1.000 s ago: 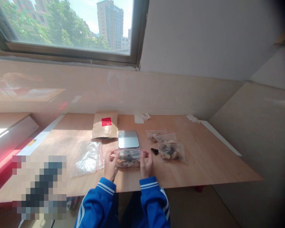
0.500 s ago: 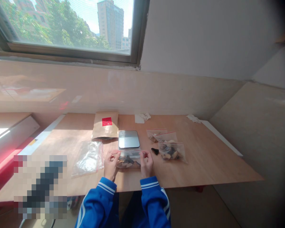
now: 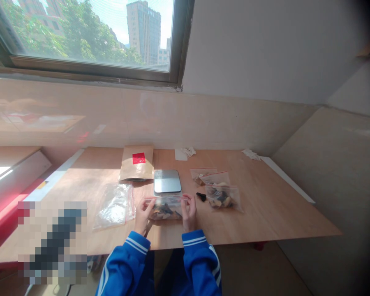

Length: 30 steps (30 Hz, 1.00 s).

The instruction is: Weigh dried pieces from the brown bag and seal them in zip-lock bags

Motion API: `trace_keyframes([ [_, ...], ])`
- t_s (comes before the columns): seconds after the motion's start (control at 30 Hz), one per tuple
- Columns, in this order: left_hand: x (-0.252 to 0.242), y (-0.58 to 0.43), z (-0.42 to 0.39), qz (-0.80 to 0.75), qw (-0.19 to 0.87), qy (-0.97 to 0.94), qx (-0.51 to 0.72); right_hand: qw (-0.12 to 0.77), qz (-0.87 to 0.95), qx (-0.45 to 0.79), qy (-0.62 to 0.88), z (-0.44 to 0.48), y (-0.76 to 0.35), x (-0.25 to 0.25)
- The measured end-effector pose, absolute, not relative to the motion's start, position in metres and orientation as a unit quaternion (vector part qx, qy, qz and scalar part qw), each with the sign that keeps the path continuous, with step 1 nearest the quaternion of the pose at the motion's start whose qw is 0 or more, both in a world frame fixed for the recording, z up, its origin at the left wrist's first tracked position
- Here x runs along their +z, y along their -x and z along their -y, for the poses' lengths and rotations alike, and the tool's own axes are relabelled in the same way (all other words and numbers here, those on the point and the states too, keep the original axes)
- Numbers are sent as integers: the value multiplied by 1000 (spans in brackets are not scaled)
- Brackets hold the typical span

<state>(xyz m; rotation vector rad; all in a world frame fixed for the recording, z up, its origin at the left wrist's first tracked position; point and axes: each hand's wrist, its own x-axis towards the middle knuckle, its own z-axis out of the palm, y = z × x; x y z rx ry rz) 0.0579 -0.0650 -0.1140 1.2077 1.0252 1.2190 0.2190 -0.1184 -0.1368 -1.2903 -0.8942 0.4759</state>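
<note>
A clear zip bag [image 3: 166, 211] with dark and tan dried pieces in it lies near the table's front edge, its top edge toward the scale. My left hand [image 3: 144, 211] pinches the bag's upper left corner. At the upper right corner, my right hand [image 3: 189, 210] has its fingers closed on the bag too. Just behind the bag stands a flat scale [image 3: 167, 181] with a silver top. Filled clear bags [image 3: 223, 198] lie to the right, beside a small black piece [image 3: 201, 196].
Flat clear bags [image 3: 115, 205] lie left of my hands. A brown paper pouch [image 3: 137, 166] with a red label is behind them. Crumpled white paper [image 3: 188, 152] and another scrap [image 3: 251, 154] rest near the wall. The wooden table [image 3: 277, 201] ends close to my sleeves.
Both hands have shifted slightly at the bag's top corners. The bag's top edge now shows more plainly between them, and its pieces sit a little differently.
</note>
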Motion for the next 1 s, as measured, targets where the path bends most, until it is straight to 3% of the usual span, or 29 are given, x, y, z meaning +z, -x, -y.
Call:
trace_keyframes([
  [0.43, -114, -62, 68, -435, 556, -483, 518, 671, 394, 214, 590, 115, -216, -139],
  [0.77, -117, -66, 70, -466, 535, -471, 525, 663, 397, 137, 620, 113, -217, -142],
  [1.0, -114, -63, 68, -422, 554, -514, 501, 699, 362, 213, 578, 114, -217, -138],
])
